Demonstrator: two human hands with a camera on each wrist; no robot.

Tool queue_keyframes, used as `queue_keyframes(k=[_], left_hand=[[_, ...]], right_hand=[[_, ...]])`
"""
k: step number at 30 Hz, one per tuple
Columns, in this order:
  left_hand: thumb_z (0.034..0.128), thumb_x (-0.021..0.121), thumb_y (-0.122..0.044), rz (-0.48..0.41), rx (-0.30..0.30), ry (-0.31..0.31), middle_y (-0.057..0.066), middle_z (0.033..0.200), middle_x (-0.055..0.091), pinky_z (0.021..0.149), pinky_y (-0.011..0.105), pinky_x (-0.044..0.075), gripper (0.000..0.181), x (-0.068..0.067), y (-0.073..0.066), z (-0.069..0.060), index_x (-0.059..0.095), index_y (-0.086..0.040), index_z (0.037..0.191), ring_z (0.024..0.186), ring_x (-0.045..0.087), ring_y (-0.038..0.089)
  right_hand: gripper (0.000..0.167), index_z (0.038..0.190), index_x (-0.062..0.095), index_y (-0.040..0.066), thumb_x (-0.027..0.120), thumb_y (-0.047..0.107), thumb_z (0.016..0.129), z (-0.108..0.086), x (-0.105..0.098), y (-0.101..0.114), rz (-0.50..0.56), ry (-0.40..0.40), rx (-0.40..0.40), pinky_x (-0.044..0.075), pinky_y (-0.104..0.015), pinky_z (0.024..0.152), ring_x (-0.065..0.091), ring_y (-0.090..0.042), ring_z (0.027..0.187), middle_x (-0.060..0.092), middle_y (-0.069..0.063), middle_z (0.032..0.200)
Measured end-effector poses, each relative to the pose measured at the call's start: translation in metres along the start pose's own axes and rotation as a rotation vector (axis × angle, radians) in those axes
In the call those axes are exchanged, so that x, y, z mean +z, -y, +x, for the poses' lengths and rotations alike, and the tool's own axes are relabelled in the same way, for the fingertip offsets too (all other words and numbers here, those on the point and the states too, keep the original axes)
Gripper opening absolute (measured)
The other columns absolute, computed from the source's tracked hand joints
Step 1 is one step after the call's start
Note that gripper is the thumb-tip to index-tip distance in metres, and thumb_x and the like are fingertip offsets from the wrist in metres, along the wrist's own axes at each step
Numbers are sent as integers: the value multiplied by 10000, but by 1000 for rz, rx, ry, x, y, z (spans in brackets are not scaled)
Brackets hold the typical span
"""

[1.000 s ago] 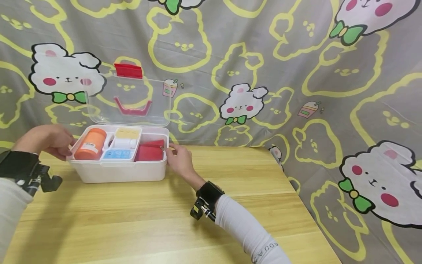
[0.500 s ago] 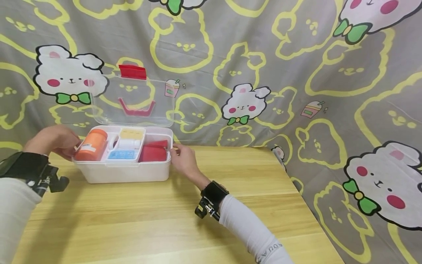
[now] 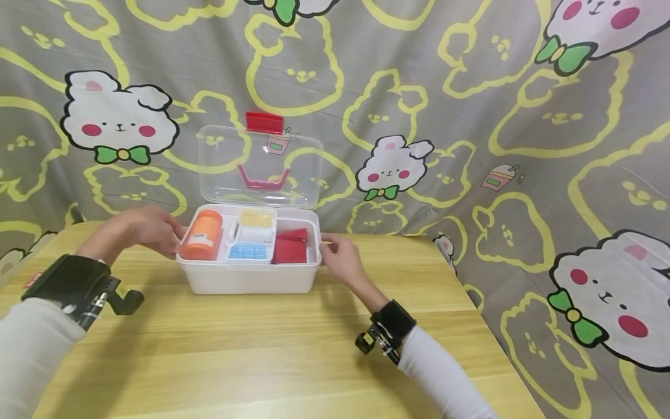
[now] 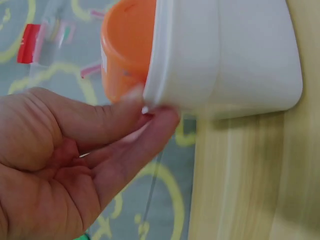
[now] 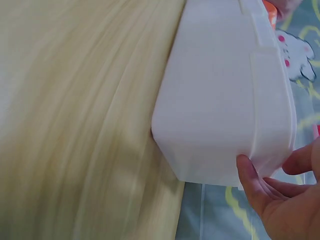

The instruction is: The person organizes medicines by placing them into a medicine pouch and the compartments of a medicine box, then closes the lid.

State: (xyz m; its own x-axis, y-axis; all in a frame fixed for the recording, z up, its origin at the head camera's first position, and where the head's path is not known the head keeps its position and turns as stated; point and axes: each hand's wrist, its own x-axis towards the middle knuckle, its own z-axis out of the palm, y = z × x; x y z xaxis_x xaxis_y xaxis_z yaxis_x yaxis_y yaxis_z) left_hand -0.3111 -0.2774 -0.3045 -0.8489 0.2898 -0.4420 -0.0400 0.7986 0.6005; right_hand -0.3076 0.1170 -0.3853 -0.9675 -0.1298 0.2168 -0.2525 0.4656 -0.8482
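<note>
A white storage box (image 3: 251, 279) stands on the table with its clear lid (image 3: 262, 169) raised. An orange bottle (image 3: 204, 235) lies in its left part. The middle holds an inner tray with a white bottle (image 3: 255, 234), a yellow pack (image 3: 255, 218) and a blue pack (image 3: 249, 251). To the right sits a red pouch (image 3: 291, 247). My left hand (image 3: 152, 231) pinches the left end's rim between thumb and fingers, clear in the left wrist view. At the opposite end, my right hand (image 3: 342, 260) holds the rim, fingertips against the outer wall (image 5: 215, 95).
Wooden tabletop (image 3: 293, 349) stretches in front of the box and to its right. Behind the table hangs a grey cartoon-print curtain (image 3: 314, 58), close to the raised lid. The lid carries a red latch (image 3: 264, 123) and a pink handle (image 3: 263, 179).
Both hands have slid the box to the right along the table, its lid still raised. The contents moved with it, and the head view has shifted slightly.
</note>
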Motion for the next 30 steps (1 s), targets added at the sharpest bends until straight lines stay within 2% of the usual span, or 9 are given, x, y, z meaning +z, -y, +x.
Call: queue_keyframes(k=[3, 6, 11, 15, 19, 23, 30], left_hand=[[902, 705, -95, -54, 69, -17, 71, 1013, 754, 927, 466, 584, 416, 16, -11, 4, 591, 151, 1218, 943, 730, 208], [892, 719, -94, -69, 123, -26, 98, 1027, 754, 919, 461, 590, 407, 30, -21, 5, 607, 146, 1201, 945, 737, 228], [877, 732, -105, -35, 162, -40, 117, 1030, 753, 890, 461, 594, 423, 49, -35, 4, 623, 131, 1210, 931, 733, 226], [865, 761, -108, -10, 201, -42, 82, 968, 757, 854, 431, 603, 389, 61, -43, 0, 657, 119, 1164, 895, 725, 204], [839, 785, -81, -28, 236, -34, 68, 920, 753, 824, 392, 609, 355, 68, -46, -6, 677, 117, 1113, 857, 717, 186], [831, 794, -84, -43, 238, -14, 61, 915, 752, 826, 384, 606, 345, 70, -48, -8, 679, 102, 1097, 852, 716, 180], [806, 810, -96, -20, 231, 0, 45, 919, 741, 808, 365, 598, 355, 69, -47, -9, 679, 75, 1089, 857, 694, 171]], right_hand=[[315, 1271, 655, -43, 563, 80, 995, -11, -21, -11, 46, -2, 32, 630, -452, 749, 761, -327, 778, 735, -285, 1039], [321, 1286, 640, -55, 569, 72, 1000, -22, -39, -19, 105, 12, 68, 623, -471, 798, 763, -318, 818, 716, -305, 1093], [356, 1332, 610, -59, 557, 53, 998, -37, -62, -25, 128, 36, 108, 626, -433, 810, 753, -335, 911, 695, -325, 1138], [372, 1357, 600, -33, 551, 68, 1003, -46, -76, -27, 95, 67, 137, 618, -440, 845, 746, -325, 952, 697, -304, 1160], [387, 1371, 589, -24, 559, 88, 1002, -52, -84, -26, 79, 99, 154, 615, -423, 863, 739, -300, 982, 700, -285, 1164], [398, 1379, 581, -20, 569, 96, 998, -56, -89, -25, 82, 117, 167, 618, -380, 850, 732, -293, 999, 699, -268, 1170], [400, 1370, 588, -5, 577, 112, 988, -57, -89, -23, 85, 123, 193, 617, -379, 854, 731, -275, 994, 702, -248, 1160]])
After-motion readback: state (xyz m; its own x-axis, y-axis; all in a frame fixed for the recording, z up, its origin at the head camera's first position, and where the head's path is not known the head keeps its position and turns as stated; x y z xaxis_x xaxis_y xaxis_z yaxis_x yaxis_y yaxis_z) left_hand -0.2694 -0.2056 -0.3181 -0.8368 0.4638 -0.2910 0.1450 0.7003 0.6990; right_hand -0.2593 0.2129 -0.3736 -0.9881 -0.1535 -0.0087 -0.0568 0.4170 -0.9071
